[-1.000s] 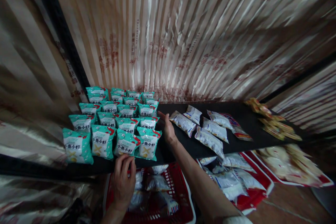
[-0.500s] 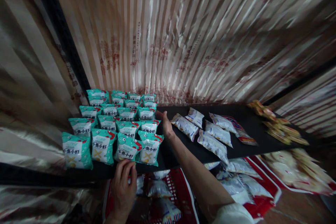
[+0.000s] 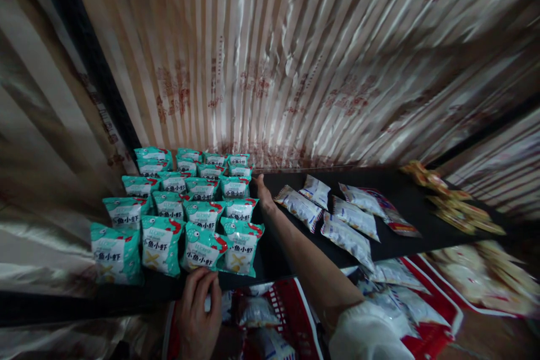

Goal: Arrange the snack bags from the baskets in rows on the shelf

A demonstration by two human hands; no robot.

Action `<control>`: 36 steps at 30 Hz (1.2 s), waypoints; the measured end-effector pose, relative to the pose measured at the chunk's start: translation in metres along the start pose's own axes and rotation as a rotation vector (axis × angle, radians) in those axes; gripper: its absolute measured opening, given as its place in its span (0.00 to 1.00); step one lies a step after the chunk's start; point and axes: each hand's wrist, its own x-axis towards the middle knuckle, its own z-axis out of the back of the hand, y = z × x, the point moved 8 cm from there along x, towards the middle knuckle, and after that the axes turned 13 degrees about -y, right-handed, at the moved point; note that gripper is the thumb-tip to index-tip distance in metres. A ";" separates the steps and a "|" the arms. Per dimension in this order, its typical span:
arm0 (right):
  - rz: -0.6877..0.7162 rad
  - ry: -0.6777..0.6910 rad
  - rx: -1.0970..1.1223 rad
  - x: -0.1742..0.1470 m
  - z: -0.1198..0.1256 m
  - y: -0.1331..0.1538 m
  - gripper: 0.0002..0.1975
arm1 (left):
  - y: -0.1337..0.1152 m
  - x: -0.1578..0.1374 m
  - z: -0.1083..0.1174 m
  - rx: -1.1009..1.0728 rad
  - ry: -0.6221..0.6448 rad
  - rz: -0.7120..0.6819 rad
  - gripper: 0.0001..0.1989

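Rows of teal-and-white snack bags point(image 3: 162, 244) stand upright, close together, at the left end of a black shelf point(image 3: 270, 256). My left hand point(image 3: 199, 306) is at the shelf's front edge. Its slightly bent fingers touch the bottom of a front snack bag point(image 3: 205, 247) without wrapping round it, and its thumb is hidden. My right hand point(image 3: 264, 194) reaches along the right side of the rows. It lies flat against the bags there with its thumb up, its fingers partly hidden behind them.
Several white-and-blue packets point(image 3: 348, 241) lie flat on the shelf to the right, with yellow packets point(image 3: 458, 214) farther right. Below stand a red basket point(image 3: 310, 315) of packets and more red containers point(image 3: 449, 312). A striped sheet point(image 3: 261, 67) hangs behind; a dark post point(image 3: 99, 62) rises at left.
The view has shifted slightly, so the front bags appear a little lower and larger. Both hands keep nearly the same places against the bags.
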 end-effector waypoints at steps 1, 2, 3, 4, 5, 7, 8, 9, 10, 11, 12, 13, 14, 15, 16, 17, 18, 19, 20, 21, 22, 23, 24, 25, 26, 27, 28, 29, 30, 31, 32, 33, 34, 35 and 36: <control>-0.037 0.033 0.019 -0.002 -0.003 -0.001 0.36 | -0.001 0.001 0.000 0.004 0.004 -0.008 0.05; -0.082 0.056 0.038 -0.004 -0.004 -0.002 0.36 | -0.002 0.002 0.001 0.010 0.010 -0.016 0.05; -0.123 0.056 0.052 -0.007 -0.003 -0.003 0.35 | -0.003 0.002 0.001 0.019 0.018 -0.023 0.05; -0.129 0.025 0.053 -0.010 0.002 -0.001 0.35 | -0.004 0.003 0.002 0.029 0.026 -0.031 0.05; -0.120 -0.017 0.046 -0.014 0.010 0.003 0.34 | -0.006 0.003 0.003 0.036 0.031 -0.041 0.05; -0.084 -0.102 0.030 -0.026 0.029 0.013 0.33 | -0.011 0.002 0.006 0.046 0.032 -0.063 0.04; -0.064 -0.133 0.027 -0.034 0.040 0.019 0.33 | -0.014 0.001 0.007 0.046 0.027 -0.071 0.04; -0.045 -0.149 0.028 -0.044 0.050 0.025 0.32 | -0.018 0.000 0.009 0.042 0.023 -0.077 0.04; -0.026 -0.154 0.034 -0.055 0.061 0.031 0.31 | -0.022 -0.002 0.009 0.033 0.023 -0.081 0.04; -0.012 -0.146 0.042 -0.067 0.071 0.037 0.30 | -0.027 -0.005 0.010 0.021 0.028 -0.084 0.04; -0.002 -0.137 0.050 -0.081 0.082 0.042 0.29 | -0.033 -0.008 0.009 0.006 0.035 -0.088 0.04; 0.014 -0.130 0.053 -0.096 0.094 0.047 0.27 | -0.039 -0.011 0.009 -0.009 0.041 -0.089 0.04; 0.018 -0.136 0.052 -0.112 0.106 0.050 0.25 | -0.045 -0.016 0.009 -0.025 0.047 -0.087 0.04; 0.016 -0.132 0.047 -0.129 0.118 0.052 0.24 | -0.051 -0.021 0.009 -0.040 0.051 -0.077 0.04; 0.009 -0.120 0.031 -0.147 0.129 0.052 0.22 | -0.056 -0.026 0.009 -0.053 0.054 -0.063 0.04; 0.003 -0.111 0.002 -0.165 0.139 0.050 0.21 | -0.061 -0.032 0.009 -0.061 0.056 -0.044 0.04; -0.008 -0.088 -0.039 -0.184 0.147 0.046 0.21 | -0.065 -0.038 0.008 -0.064 0.066 -0.022 0.04; -0.029 -0.049 -0.088 -0.204 0.154 0.040 0.20 | -0.068 -0.045 0.007 -0.056 0.090 0.007 0.05; -0.051 0.024 -0.155 -0.226 0.158 0.032 0.20 | -0.070 -0.053 0.003 -0.034 0.145 0.045 0.05; -0.058 0.131 -0.246 -0.248 0.159 0.023 0.19 | -0.071 -0.063 -0.003 0.000 0.239 0.091 0.06; -0.057 0.262 -0.357 -0.272 0.160 0.014 0.18 | -0.070 -0.076 -0.010 0.046 0.369 0.146 0.08; -0.043 0.410 -0.483 -0.297 0.160 0.003 0.16 | -0.070 -0.093 -0.017 0.097 0.536 0.206 0.10; -0.021 0.569 -0.617 -0.322 0.162 -0.008 0.14 | -0.070 -0.113 -0.022 0.147 0.714 0.259 0.12; 0.025 0.692 -0.724 -0.344 0.166 -0.016 0.12 | -0.072 -0.134 -0.024 0.188 0.878 0.297 0.13; 0.100 0.769 -0.790 -0.362 0.172 -0.019 0.14 | -0.076 -0.154 -0.023 0.215 1.014 0.316 0.14; 0.167 0.831 -0.817 -0.377 0.177 -0.020 0.18 | -0.081 -0.172 -0.020 0.231 1.112 0.320 0.16; 0.228 0.840 -0.809 -0.387 0.183 -0.018 0.20 | -0.086 -0.188 -0.016 0.237 1.170 0.310 0.16; 0.275 0.826 -0.775 -0.393 0.189 -0.013 0.21 | -0.092 -0.201 -0.011 0.247 1.198 0.293 0.18; 0.301 0.796 -0.728 -0.397 0.195 -0.007 0.20 | -0.096 -0.212 -0.006 0.270 1.214 0.278 0.19; 0.308 0.758 -0.685 -0.399 0.202 -0.002 0.18 | -0.099 -0.222 0.000 0.300 1.220 0.261 0.20; 0.302 0.728 -0.654 -0.400 0.209 0.003 0.17 | -0.101 -0.230 0.006 0.331 1.217 0.241 0.21; 0.289 0.702 -0.638 -0.401 0.217 0.006 0.16 | -0.104 -0.235 0.011 0.356 1.207 0.219 0.23; 0.277 0.678 -0.634 -0.402 0.225 0.009 0.15 | -0.106 -0.238 0.016 0.376 1.189 0.200 0.24; 0.270 0.656 -0.633 -0.402 0.233 0.012 0.14 | -0.108 -0.239 0.021 0.389 1.164 0.185 0.25; 0.267 0.635 -0.630 -0.403 0.241 0.015 0.14 | -0.111 -0.239 0.026 0.401 1.135 0.177 0.25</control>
